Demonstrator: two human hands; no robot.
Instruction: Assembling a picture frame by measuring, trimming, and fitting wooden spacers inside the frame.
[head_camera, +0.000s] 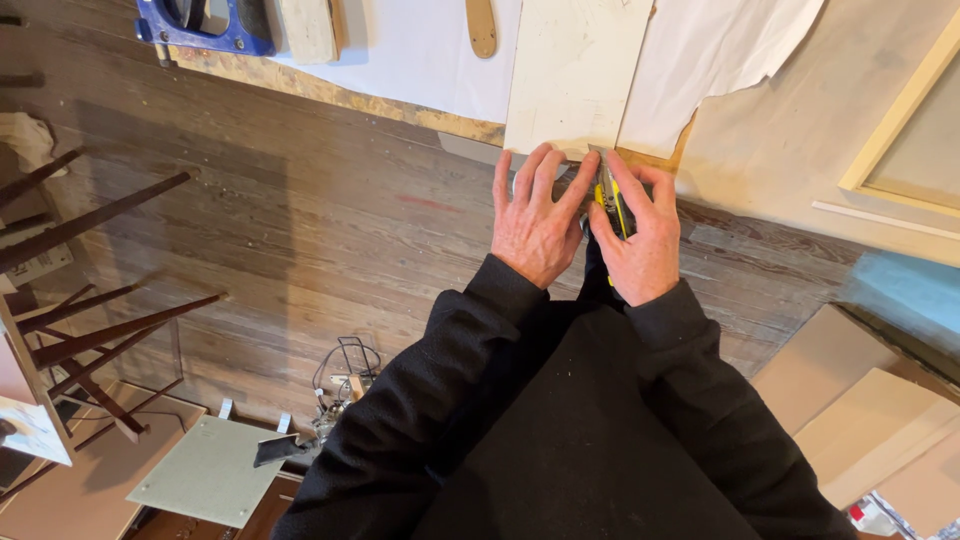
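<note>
Black sleeves (560, 420) reach out; left hand (537, 222) lies flat, fingers spread, pinning the pale board (575, 75) at the bench's near edge. Right hand (640, 240) grips a yellow knife (609, 200) against the board's right corner; it wants steady pressure, fingers clear.

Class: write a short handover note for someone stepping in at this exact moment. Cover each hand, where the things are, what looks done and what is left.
Left hand: flat, fingers spread, pressing the near edge of the pale board.
Right hand: gripping a yellow-and-black utility knife, tip at the board's near edge beside the left fingers.
Board lies on the workbench over white paper.
Done: board held in place, knife set at its edge; no cut line is visible.
Left: any cutting along the board, judging by this view.
</note>
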